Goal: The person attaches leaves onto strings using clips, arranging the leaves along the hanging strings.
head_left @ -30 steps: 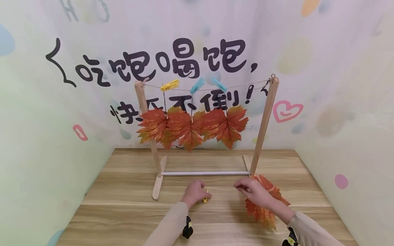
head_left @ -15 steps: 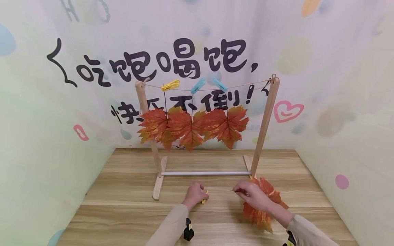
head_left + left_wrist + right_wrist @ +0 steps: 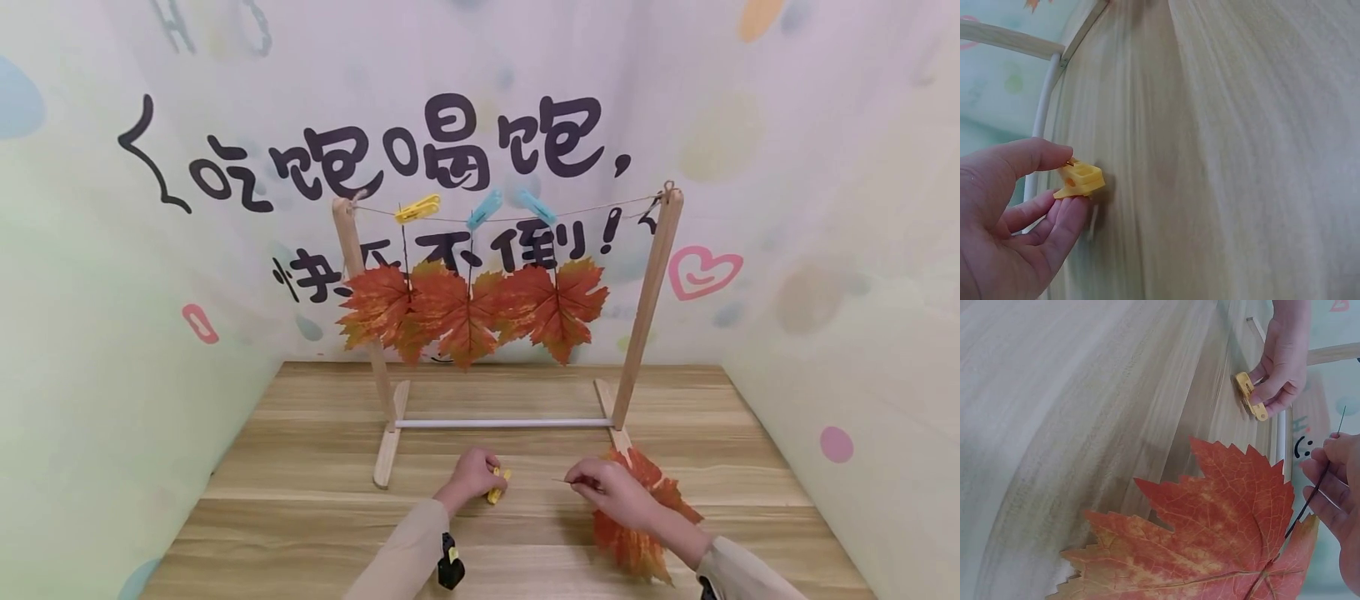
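Low over the table, my left hand (image 3: pixel 474 475) pinches a yellow clothespin (image 3: pixel 1080 178) between thumb and fingers. My right hand (image 3: pixel 611 485) grips the thin dark stem (image 3: pixel 1313 494) of an orange-red artificial leaf (image 3: pixel 1210 531); the stem's tip points toward the left hand. In the head view the leaf lies partly behind the right hand and forearm. The two hands are apart, with a stretch of table between them. Beyond them a string (image 3: pixel 615 202) carries leaves in a row, one held by a yellow clothespin (image 3: pixel 417 208) and two by blue clothespins (image 3: pixel 483 208).
The string runs between two wooden posts (image 3: pixel 647 308) of a stand with flat wooden feet (image 3: pixel 386 457). A white rod (image 3: pixel 502 423) joins the posts low down, just beyond my hands. Behind the wood-grain table (image 3: pixel 300 525) hangs a printed backdrop (image 3: pixel 225 108).
The left hand has turned slightly, so more of the yellow clothespin shows. The right hand and its leaf have shifted a little nearer to me, with more stem tip visible.
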### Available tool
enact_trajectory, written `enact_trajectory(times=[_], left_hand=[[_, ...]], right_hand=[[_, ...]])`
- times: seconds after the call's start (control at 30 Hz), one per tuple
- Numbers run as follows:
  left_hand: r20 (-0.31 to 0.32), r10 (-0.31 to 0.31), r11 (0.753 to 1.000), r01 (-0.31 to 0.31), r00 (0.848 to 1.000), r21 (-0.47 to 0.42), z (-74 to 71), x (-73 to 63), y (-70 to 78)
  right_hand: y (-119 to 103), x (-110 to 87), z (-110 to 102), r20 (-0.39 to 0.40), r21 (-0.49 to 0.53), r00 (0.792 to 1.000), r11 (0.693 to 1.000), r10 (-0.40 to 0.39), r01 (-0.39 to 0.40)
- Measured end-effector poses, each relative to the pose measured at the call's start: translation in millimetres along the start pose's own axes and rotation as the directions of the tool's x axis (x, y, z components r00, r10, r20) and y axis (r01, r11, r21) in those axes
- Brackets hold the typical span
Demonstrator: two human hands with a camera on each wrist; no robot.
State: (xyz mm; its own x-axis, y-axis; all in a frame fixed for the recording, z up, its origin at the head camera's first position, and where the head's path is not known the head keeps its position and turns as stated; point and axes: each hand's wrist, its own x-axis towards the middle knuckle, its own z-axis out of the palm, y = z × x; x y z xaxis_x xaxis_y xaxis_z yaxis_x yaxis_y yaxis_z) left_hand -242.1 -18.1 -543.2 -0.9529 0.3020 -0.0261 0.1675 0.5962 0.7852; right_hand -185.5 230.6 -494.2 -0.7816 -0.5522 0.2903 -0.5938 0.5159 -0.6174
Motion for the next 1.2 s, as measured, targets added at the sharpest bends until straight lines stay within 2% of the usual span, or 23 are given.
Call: enact_trajectory(times=[0.3, 0.47, 0.6, 0.7, 0.93, 1.2], left_hand=[[0.039, -0.015, 0.999, 0.016, 0.999, -0.041, -14.6, 0.6, 8.9], [0.087, 0.029, 0.997, -0.022, 0.996, -0.079, -18.2, 3.8, 11.8], [0.132, 0.083, 0.985, -0.061, 0.988, -0.163, -21.5, 6.6, 15.4], [0.153, 0.109, 0.974, -0.075, 0.982, -0.212, -24.2, 7.7, 19.0], [0.15, 0.171, 0.954, -0.125, 0.974, -0.273, -35.7, 8.7, 25.7], [0.137, 0.182, 0.961, -0.146, 0.974, -0.234, -44.9, 8.4, 31.1]], right_hand=[[-5.2, 1.6, -10.6, -0.002, -0.016, 1.0, 1.0, 0.013, -0.013], [-9.4, 5.7, -16.7, -0.001, -0.049, 1.0, 0.999, -0.019, 0.019], [-13.9, 9.2, -22.7, 0.007, -0.063, 0.999, 0.997, -0.037, 0.038], [-18.3, 11.0, -28.8, 0.015, -0.064, 1.0, 0.998, -0.021, 0.022], [-24.2, 19.9, -44.1, 0.027, -0.09, 0.999, 0.995, -0.047, 0.049], [-33.9, 42.0, -65.8, 0.005, -0.174, 0.998, 0.983, -0.065, 0.065]])
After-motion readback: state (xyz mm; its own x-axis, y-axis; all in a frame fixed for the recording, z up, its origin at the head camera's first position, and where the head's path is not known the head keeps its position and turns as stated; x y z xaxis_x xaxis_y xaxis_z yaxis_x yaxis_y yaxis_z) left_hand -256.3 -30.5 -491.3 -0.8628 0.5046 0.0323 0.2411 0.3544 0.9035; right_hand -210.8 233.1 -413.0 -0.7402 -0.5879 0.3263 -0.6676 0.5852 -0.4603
